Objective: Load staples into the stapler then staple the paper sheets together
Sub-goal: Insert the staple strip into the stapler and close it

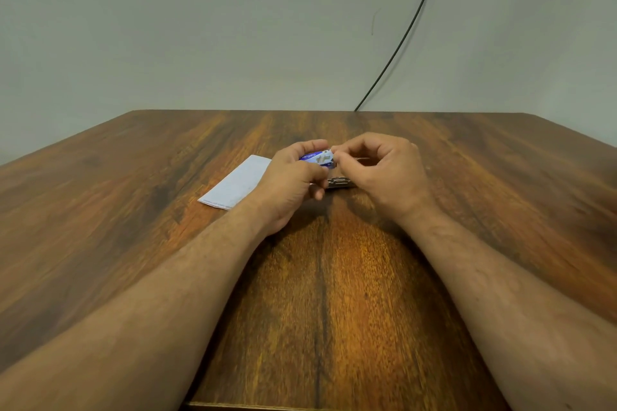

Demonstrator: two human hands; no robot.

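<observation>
We see a small blue and white staple box (pixel 317 158) held up just above the table, gripped in the left hand (pixel 293 183), whose fingers curl round it from behind while the thumb lies along its near side. The right hand (pixel 380 170) meets it at the box's right end, its thumb and forefinger pinched together on that end (whether on a flap or on staples we cannot tell, since the fingertips cover the spot). What the box holds inside does not show.

Directly below the two hands, between them and a little nearer to us, a metal stapler (pixel 339 182) lies on the wood, only partly visible under the right hand's fingers; neither hand touches it as far as we can make out. To the left of the left hand, partly tucked behind its wrist, the paper sheets (pixel 237 183) lie flat, their near corner pointing toward the left forearm.

The wooden table (pixel 327 294) runs wide on both sides of the forearms, with bare boards to the left of the paper, to the right of the right hand, and between the arms down to the near edge. Beyond the hands the far edge meets a pale wall (pixel 200 27), and a dark cable (pixel 405 33) runs down it to the table's back edge, well apart from the right hand.
</observation>
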